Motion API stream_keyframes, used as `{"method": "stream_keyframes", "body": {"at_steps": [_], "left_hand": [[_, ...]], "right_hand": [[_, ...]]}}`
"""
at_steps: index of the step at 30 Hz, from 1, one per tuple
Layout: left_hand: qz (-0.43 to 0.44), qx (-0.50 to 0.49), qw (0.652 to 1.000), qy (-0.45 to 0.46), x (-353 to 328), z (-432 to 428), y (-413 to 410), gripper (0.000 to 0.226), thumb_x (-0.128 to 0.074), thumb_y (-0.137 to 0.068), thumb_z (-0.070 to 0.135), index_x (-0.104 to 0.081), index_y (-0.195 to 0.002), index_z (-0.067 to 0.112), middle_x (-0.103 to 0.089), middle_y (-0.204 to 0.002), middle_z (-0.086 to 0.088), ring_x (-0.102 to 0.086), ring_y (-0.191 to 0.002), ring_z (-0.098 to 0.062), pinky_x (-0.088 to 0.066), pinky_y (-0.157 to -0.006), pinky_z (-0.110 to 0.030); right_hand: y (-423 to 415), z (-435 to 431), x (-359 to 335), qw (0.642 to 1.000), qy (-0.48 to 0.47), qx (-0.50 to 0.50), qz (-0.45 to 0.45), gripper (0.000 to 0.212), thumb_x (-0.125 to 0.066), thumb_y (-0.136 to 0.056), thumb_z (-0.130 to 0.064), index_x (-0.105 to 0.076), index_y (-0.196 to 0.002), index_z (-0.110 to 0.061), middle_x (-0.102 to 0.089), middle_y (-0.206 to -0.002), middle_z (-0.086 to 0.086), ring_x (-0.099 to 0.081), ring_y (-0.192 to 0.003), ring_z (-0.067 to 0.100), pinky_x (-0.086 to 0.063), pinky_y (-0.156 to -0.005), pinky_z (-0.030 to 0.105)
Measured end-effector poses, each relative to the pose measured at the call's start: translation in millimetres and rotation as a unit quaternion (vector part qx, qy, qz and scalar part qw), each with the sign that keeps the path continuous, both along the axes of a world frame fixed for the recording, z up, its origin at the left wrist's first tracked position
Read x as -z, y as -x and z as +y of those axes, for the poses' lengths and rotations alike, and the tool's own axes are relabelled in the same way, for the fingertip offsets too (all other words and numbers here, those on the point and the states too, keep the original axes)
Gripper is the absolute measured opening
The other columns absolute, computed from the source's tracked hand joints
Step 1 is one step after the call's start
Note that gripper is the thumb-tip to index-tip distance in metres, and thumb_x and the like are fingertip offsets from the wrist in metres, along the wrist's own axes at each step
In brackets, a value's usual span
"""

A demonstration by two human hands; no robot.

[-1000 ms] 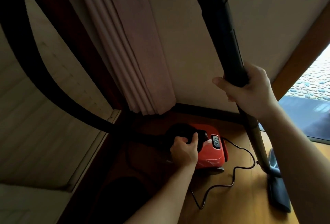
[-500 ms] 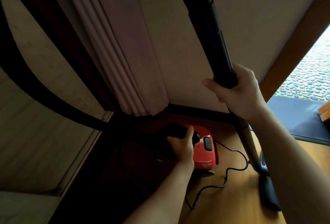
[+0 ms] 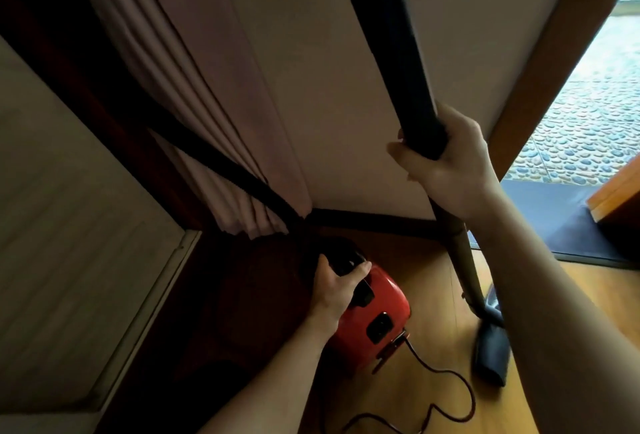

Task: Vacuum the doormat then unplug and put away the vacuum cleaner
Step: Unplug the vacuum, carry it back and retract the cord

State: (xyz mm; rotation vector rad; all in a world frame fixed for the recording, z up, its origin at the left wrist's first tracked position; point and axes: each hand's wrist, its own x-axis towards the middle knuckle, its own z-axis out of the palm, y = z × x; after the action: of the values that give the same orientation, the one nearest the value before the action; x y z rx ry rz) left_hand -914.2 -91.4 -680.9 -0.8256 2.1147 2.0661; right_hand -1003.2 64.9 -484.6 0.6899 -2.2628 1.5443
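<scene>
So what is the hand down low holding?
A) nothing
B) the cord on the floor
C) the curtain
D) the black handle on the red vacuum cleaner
D: the left hand grips the black handle on top of the red vacuum cleaner; the right hand holds the black tube.
</scene>
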Motion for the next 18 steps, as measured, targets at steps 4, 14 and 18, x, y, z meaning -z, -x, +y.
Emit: {"method": "stream_keyframes", "body": {"at_steps": [4, 14, 18], "left_hand": [[-0.026, 0.044, 0.997, 0.057, 0.5, -6.2, 0.9, 0.087, -0.081, -0.065, 0.051, -0.050, -0.137, 0.014, -0.062, -0.130, -0.004, -0.061, -0.120, -0.020, -0.052, -0.103, -0.041], [-0.036, 0.172, 0.959, 0.222, -5.9, -9.0, -21.4, 0.042, -0.070, -0.083, 0.033, -0.061, -0.121, 0.017, -0.066, -0.117, 0.004, -0.061, -0.112, -0.013, -0.050, -0.096, -0.027], [-0.046, 0.214, 0.945, 0.244, -10.8, -5.4, -33.5, 0.038, -0.069, -0.076, 0.038, -0.065, -0.109, 0.020, -0.073, -0.105, 0.002, -0.068, -0.100, -0.013, -0.054, -0.093, -0.032]], "right_hand": [[5.3, 11.0, -15.1, 1.000, 0.018, 0.001, 0.009, 0.015, -0.069, -0.085, -0.009, -0.060, -0.092, 0.000, -0.061, -0.080, 0.021, -0.062, -0.063, 0.031, -0.055, -0.057, 0.048], [19.0, 2.3, -47.9, 0.995, 0.066, 0.050, 0.051, 0.027, -0.070, -0.091, -0.011, -0.053, -0.103, 0.007, -0.054, -0.088, 0.031, -0.058, -0.072, 0.043, -0.057, -0.055, 0.043], [24.0, -1.9, -45.2, 0.993, 0.075, 0.078, 0.053, 0.040, -0.071, -0.089, -0.023, -0.052, -0.108, 0.007, -0.054, -0.086, 0.028, -0.057, -0.073, 0.044, -0.053, -0.057, 0.053]]}}
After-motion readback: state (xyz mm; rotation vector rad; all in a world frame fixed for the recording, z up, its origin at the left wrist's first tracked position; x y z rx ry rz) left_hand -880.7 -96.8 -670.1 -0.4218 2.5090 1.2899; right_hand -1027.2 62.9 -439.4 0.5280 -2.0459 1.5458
